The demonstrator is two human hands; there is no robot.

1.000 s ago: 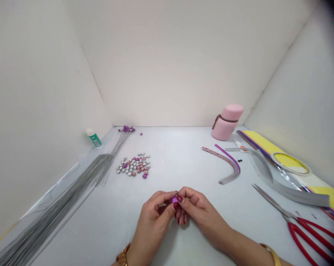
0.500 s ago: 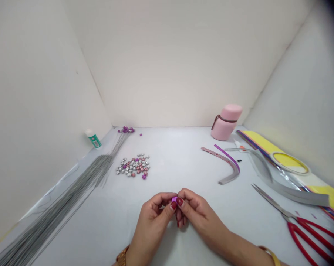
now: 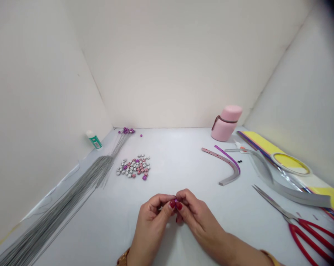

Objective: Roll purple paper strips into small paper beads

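Note:
At the front middle of the table, my left hand [image 3: 155,216] and my right hand [image 3: 196,218] meet, thumbs side by side. Between their fingertips they pinch a small purple paper star [image 3: 176,201]; only a sliver of it shows, the rest is covered by thumbs and fingers. Beyond my left hand lies a pile of small folded paper stars [image 3: 132,168] in silver, pink and purple. Pink and purple paper strips [image 3: 225,159], with grey ones, curve on the table beyond my right hand.
Red-handled scissors [image 3: 290,218] lie at right, near grey strips [image 3: 289,194], a tape roll [image 3: 291,163] and coloured sheets [image 3: 255,140]. A pink flask [image 3: 226,123] stands at the back. Long wires [image 3: 72,195] and a glue stick [image 3: 94,140] are at left.
The thumbs have come closer together over the purple paper star, which now shows less. Both hands otherwise stay in place.

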